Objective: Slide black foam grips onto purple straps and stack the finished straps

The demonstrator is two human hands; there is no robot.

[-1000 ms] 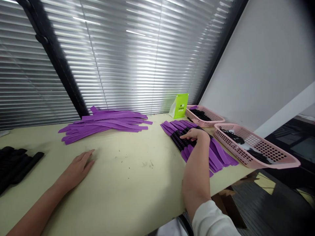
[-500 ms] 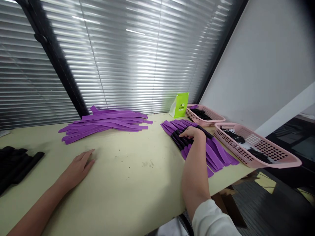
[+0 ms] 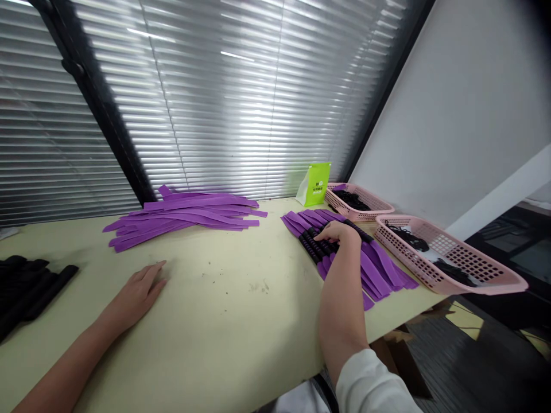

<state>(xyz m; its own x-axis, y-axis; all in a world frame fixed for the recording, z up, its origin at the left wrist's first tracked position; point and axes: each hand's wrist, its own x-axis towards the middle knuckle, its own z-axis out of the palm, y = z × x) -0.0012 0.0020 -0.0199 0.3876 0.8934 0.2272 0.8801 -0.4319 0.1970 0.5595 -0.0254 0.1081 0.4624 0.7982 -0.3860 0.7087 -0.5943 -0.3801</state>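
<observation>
Blinds fill the upper part of my head-camera view, rising behind a pale yellow table. At the table's back I see loose purple strips, overlapping lengthwise in a pile. Near the right edge a pink basket holds black cords, and just beside it, toward the middle, purple strips with black-banded middles lie in a slanting row on the tabletop. Black rolls lie together at my far left. Behind the row sits a second pink basket with more black cord in it, and a green pouch stands upright just beside that. My right hand is over the row, its fingers bent at the black bands; I cannot tell from here whether they pinch any. My left hand lies palm down on the table, thumb spread from the fingers. Small dark specks dot the surface between my hands.
</observation>
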